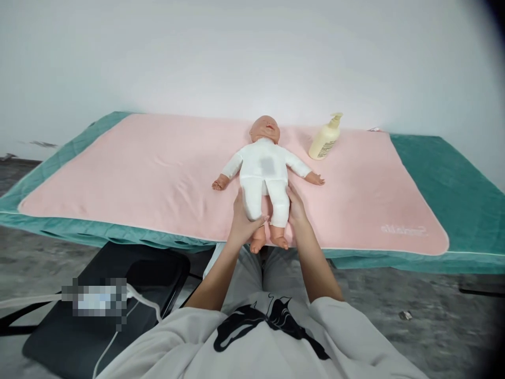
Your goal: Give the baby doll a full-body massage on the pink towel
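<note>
A baby doll (272, 160) with a white cloth body and bare head, hands and feet lies on its back on a pink pad (158, 168). Its feet point toward me and its arms are spread to the sides. My left hand (244, 218) is closed around the doll's leg on the left, thumb across the shin. My right hand (295, 205) holds the other leg from its outer side, and its fingers are partly hidden by that leg. A cream-coloured pump bottle (325, 138) lies tilted on the pad, right of the doll's head.
Under the pad is a green quilted cover (453, 179) on a bed or table against a white wall (236, 52). A black chair (59, 342) with a white cable (145, 300) and a blurred-out item stands at the lower left. Scrap (405, 315) lies on the grey floor.
</note>
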Available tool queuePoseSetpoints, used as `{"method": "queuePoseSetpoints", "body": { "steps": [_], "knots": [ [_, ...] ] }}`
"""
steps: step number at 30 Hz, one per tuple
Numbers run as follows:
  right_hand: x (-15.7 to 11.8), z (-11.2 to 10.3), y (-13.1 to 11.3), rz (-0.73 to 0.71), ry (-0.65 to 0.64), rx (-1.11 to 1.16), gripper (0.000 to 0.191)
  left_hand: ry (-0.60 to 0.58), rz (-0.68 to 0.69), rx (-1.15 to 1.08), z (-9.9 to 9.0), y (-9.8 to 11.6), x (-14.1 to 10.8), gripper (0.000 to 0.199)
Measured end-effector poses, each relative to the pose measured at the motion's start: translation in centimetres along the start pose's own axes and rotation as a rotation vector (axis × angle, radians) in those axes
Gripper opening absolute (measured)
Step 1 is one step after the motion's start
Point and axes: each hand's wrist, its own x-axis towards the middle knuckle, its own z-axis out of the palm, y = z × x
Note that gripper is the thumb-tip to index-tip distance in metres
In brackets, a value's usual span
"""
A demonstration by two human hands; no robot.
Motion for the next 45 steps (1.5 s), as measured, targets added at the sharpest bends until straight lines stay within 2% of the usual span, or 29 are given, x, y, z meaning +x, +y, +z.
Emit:
{"method": "queuePoseSetpoints", "body": {
  "steps": [2, 4, 9, 12, 18, 21, 23, 26, 30, 33, 36, 40, 45],
  "knots": [
    [-1.0, -0.3, 0.2, 0.007, 0.03, -0.004, 0.056, -0.035, 0.056, 0.083, 0.1, 0.2, -0.1, 0.097],
    [-1.8, -1.0, 0.6, 0.024, 0.061, -0.047, 0.064, -0.065, 0.053, 0.132, 0.0, 0.4, 0.1, 0.093],
    [-3.0, -2.6, 1.5, 0.012, 0.039, -0.175, 0.079, -0.113, -0.036, 0.119, -1.1, 0.7, 0.5, 0.093],
    [-3.2, -2.9, 1.7, -0.004, 0.033, -0.226, 0.082, -0.112, -0.099, 0.048, -1.6, 1.0, 0.6, 0.094],
    [-3.4, -2.5, 1.4, -0.043, 0.065, -0.347, 0.073, -0.142, -0.136, 0.065, -2.2, 1.5, 0.6, 0.096],
    [-3.1, -2.2, 0.5, -0.091, 0.171, -0.448, 0.061, -0.064, -0.139, 0.063, -2.9, 1.9, 1.4, 0.088],
    [-2.2, -2.1, -0.6, -0.178, 0.253, -0.522, 0.048, -0.008, -0.087, 0.004, -3.4, 2.4, 2.9, 0.079],
    [0.8, -1.9, -2.8, -0.296, 0.282, -0.505, 0.034, 0.037, 0.004, -0.096, -3.9, 3.9, 6.7, 0.064],
    [7.5, -1.1, -5.3, -0.273, 0.208, -0.408, 0.028, 0.115, 0.005, -0.208, -3.3, 5.5, 14.0, 0.047],
    [13.1, -0.1, -6.1, -0.213, 0.195, -0.353, 0.024, 0.137, -0.037, -0.285, -1.8, 5.2, 19.5, 0.037],
    [17.6, 1.1, -6.1, -0.187, 0.244, -0.292, 0.021, 0.12, -0.138, -0.267, -0.2, 3.9, 23.9, 0.032],
    [21.8, 2.3, -5.3, -0.133, 0.287, -0.281, 0.023, 0.133, -0.191, -0.281, 0.7, 2.5, 27.7, 0.04],
    [25.4, 2.4, -4.3, -0.114, 0.304, -0.357, 0.023, 0.178, -0.241, -0.329, 0.8, 1.4, 30.4, 0.039]
  ]
}}
